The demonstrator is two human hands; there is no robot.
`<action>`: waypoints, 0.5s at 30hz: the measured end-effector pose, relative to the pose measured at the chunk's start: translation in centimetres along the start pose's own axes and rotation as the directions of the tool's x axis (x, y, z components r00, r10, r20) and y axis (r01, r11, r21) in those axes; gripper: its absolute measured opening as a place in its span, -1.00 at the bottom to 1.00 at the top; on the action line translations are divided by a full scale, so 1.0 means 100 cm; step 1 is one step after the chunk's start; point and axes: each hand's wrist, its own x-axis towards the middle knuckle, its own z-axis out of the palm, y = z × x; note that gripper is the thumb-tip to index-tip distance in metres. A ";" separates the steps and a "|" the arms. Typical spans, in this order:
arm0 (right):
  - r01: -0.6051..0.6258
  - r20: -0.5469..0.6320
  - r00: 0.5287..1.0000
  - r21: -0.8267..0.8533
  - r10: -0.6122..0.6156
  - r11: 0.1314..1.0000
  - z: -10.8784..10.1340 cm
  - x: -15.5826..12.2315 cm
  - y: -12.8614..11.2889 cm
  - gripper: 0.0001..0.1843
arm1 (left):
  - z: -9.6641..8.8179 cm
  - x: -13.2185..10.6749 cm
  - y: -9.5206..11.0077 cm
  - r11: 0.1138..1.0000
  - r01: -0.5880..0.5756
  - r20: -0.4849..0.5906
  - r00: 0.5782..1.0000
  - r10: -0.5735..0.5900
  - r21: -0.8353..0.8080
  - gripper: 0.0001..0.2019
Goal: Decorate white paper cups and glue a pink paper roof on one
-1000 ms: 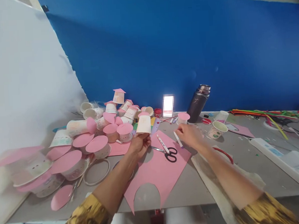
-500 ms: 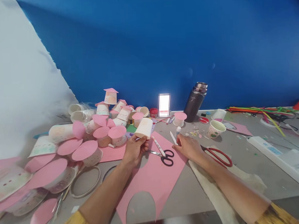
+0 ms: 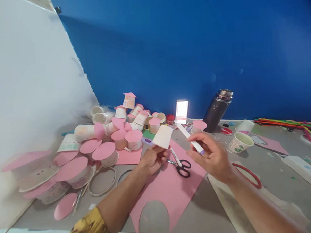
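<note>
Fingertips of our left hand (image 3: pixel 154 160) pinched a small white paper cup (image 3: pixel 162 136) by its lower edge, above the pink paper sheet (image 3: pixel 172 190). Our right hand (image 3: pixel 212 157), just beside it, gripped a white marker pen with a purple band (image 3: pixel 192 140) over black-handled scissors (image 3: pixel 183 166).

Both arms are extended forward. The left hand (image 3: pixel 154 160) is held raised, its fingertips pinched shut. The right hand (image 3: pixel 213 157) is held just beside it, apart, fingers closed in a grip.
</note>
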 end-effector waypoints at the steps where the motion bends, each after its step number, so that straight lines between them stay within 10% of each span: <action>1: 0.043 -0.101 0.994 -0.048 -0.048 0.998 0.006 -0.003 0.002 -0.89 | -0.001 0.001 -0.002 1.000 -0.017 0.006 1.000 0.017 -0.005 -0.92; 9: -0.086 -0.231 0.960 0.302 0.161 0.949 0.009 -0.017 0.037 -0.76 | -0.005 0.003 -0.014 0.944 -0.218 -0.028 0.972 0.232 0.246 -0.81; 15: -0.070 -0.289 0.956 -0.066 0.048 0.995 0.010 -0.024 0.023 -0.83 | -0.005 0.003 -0.008 0.864 -0.336 -0.122 0.906 0.405 0.376 -0.77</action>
